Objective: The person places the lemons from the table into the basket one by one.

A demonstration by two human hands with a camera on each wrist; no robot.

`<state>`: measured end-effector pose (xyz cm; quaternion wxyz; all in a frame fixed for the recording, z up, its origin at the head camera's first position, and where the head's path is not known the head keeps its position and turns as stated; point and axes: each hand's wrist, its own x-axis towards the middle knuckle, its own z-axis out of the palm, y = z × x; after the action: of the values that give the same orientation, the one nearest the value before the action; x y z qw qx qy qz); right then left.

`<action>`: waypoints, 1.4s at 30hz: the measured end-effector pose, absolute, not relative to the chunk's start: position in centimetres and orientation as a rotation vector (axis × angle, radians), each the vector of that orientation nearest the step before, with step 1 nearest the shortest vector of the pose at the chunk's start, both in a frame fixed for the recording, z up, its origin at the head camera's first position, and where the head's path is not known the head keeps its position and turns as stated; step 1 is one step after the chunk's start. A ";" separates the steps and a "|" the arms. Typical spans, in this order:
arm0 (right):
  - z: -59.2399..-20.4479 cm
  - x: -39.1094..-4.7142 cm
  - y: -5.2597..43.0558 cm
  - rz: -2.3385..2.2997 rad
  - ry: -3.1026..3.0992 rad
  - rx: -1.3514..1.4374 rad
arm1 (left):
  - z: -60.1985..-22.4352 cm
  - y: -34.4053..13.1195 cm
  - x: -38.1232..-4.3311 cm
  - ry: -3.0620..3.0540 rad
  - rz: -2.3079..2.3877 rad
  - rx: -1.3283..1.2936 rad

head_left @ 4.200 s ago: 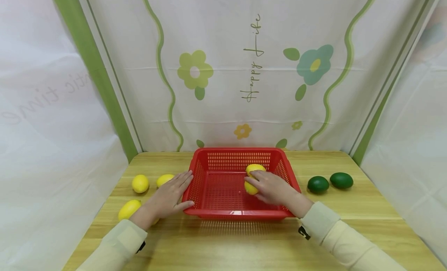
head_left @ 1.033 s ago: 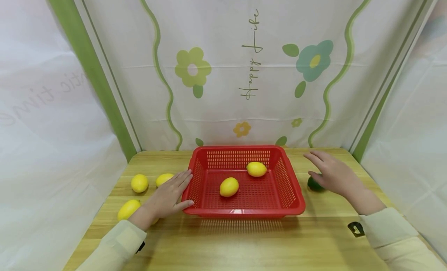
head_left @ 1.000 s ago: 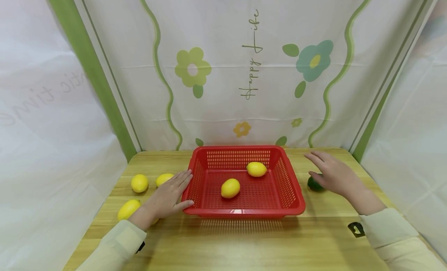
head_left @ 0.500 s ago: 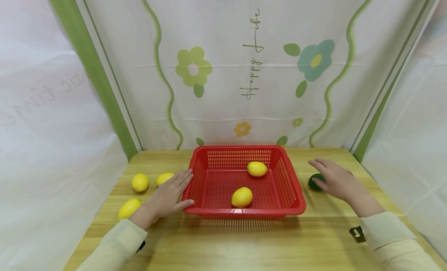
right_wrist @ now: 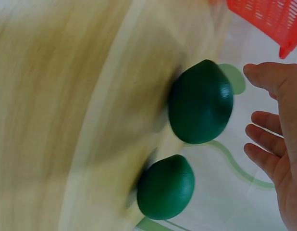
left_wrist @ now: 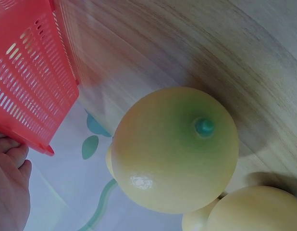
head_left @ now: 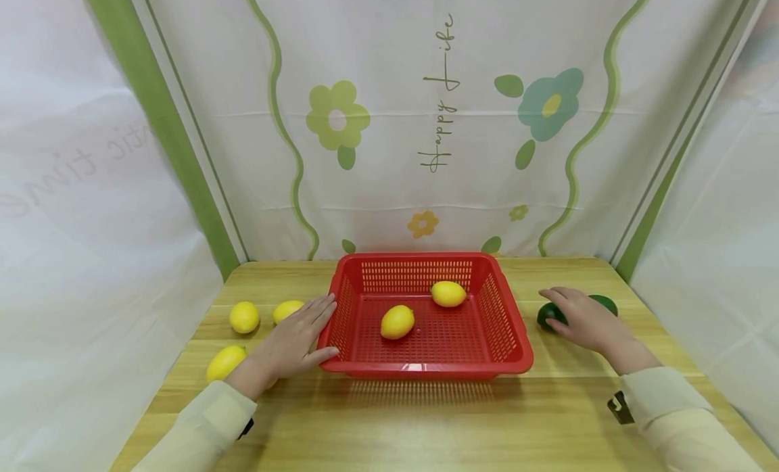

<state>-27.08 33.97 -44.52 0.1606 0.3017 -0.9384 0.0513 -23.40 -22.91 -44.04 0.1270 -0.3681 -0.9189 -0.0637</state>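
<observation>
Head view: a person's right hand [head_left: 587, 322], thumb and fingers parted and holding nothing, hovers over a dark green fruit [head_left: 548, 316] on the wooden table [head_left: 426, 431], to the right of a red basket [head_left: 426, 368]; the right wrist view shows fingertips apart from both green fruits. A second green fruit [head_left: 605, 303] lies just beyond the hand. The left hand [head_left: 295, 343], fingers extended, rests on the basket's left rim, a light touch likely enough to steady it. A sound grasp would probably set thumb and fingers on opposite sides of the smooth, rounded fruit before squeezing, clear of its neighbor, which could roll. Two lemons [head_left: 397, 322] sit inside the basket.
</observation>
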 end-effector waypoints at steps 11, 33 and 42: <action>-45.9 -27.7 34.5 0.134 -2.726 0.848 | -44.1 -22.9 -23.3 -2.664 -0.186 -1.076; -47.4 -28.5 34.5 0.178 -2.838 0.773 | -44.2 -22.9 -23.4 -2.689 -0.206 -1.059; -47.6 -28.6 34.3 0.171 -2.857 0.764 | -44.3 -23.0 -23.5 -2.687 -0.192 -1.058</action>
<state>-28.55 34.31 -47.64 0.0894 0.2568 -0.9606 0.0574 -23.49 -22.98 -44.29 0.1233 -0.3626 -0.9214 -0.0658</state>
